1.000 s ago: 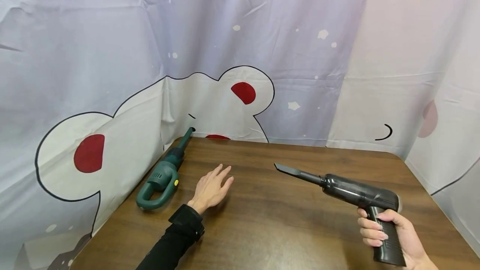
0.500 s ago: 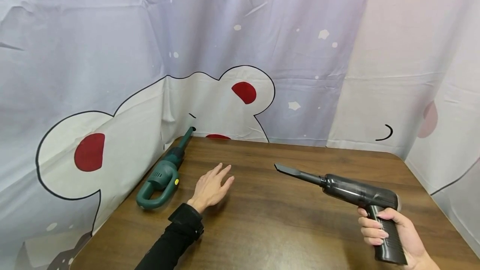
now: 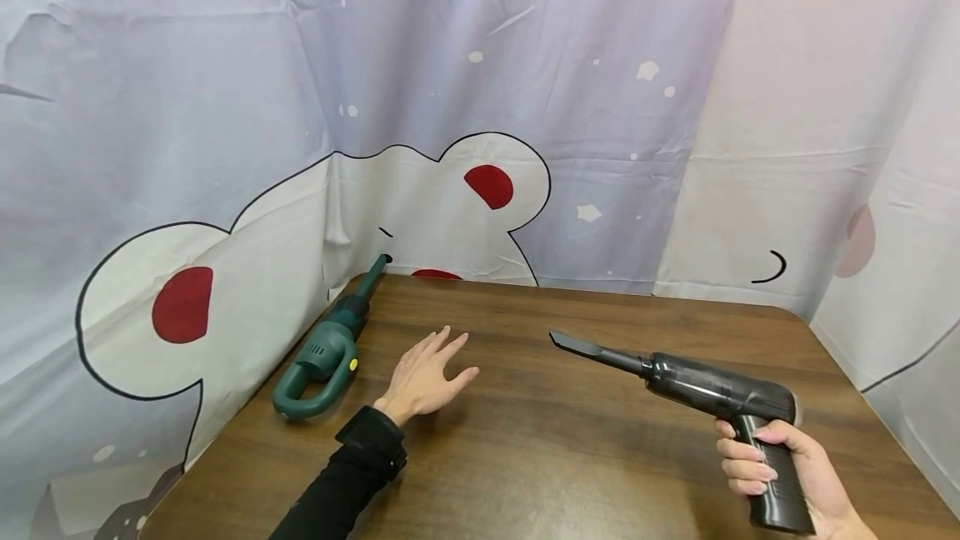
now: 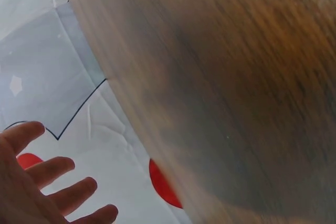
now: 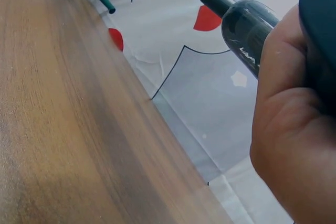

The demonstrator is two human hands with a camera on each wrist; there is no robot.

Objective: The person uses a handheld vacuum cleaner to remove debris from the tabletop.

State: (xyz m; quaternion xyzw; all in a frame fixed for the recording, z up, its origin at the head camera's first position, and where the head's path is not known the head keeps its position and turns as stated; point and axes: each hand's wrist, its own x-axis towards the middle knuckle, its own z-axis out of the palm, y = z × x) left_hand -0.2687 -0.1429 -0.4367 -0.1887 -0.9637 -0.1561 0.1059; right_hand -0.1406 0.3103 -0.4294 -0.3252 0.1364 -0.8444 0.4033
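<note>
My right hand point(image 3: 795, 473) grips the handle of a black handheld vacuum point(image 3: 720, 386), its narrow flat nozzle pointing left over the table. In the right wrist view the clear-barrelled vacuum point(image 5: 247, 27) sticks out past my right hand point(image 5: 289, 114). Fingers spread and holding nothing, my left hand point(image 3: 423, 377) hovers over the middle left of the table. To its left lies a green blower-like tool point(image 3: 322, 352) with a loop handle, a yellow button and a long thin nozzle. The left wrist view shows the spread fingers of my left hand point(image 4: 47, 182) away from any object.
The brown wooden table point(image 3: 570, 440) fills the lower part of the head view. Behind it and along its sides hangs a printed cloth point(image 3: 600, 107) with cartoon shapes. A thin cord point(image 3: 911, 357) runs across the cloth at the right.
My left thumb has spread further out to the right, away from the other fingers. My right hand and the vacuum have barely moved, and the green tool lies where it was.
</note>
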